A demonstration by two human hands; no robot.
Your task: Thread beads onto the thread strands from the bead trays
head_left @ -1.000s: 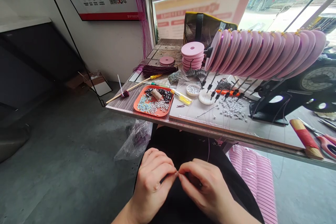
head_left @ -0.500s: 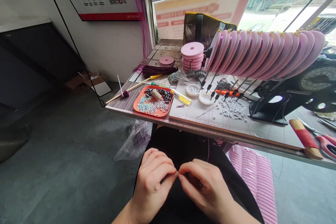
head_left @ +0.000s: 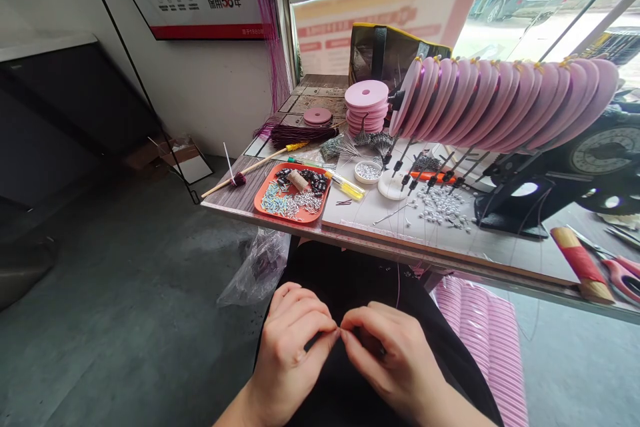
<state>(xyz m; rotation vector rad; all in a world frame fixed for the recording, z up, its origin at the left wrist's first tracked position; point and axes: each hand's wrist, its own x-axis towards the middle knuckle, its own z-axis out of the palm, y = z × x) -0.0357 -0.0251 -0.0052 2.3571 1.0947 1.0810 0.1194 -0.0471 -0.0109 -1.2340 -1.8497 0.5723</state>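
Above my lap, my left hand (head_left: 297, 340) pinches thumb and forefinger together. Its fingertips meet those of my right hand (head_left: 390, 353), which is closed in a pinch too. Whatever lies between the fingertips is too small or too hidden to make out. A thin purple thread (head_left: 399, 283) hangs from the table edge just behind my right hand. Beyond my hands, on the table, stands an orange tray (head_left: 264, 211) with turquoise, silver and black beads. To its right is a scatter of small whitish beads (head_left: 443, 205) on a pale board (head_left: 360, 220).
A row of pink discs (head_left: 500, 103) on a black stand fills the table's right side. Pink-handled scissors (head_left: 623, 273) and a red-wrapped wooden piece (head_left: 583, 263) lie at the right edge. A stick (head_left: 245, 172) juts over the left edge. Below hangs a clear plastic bag (head_left: 257, 273).
My hands keep almost the same pose, fingertips together, with only a tiny shift. Nothing on the table has visibly moved.
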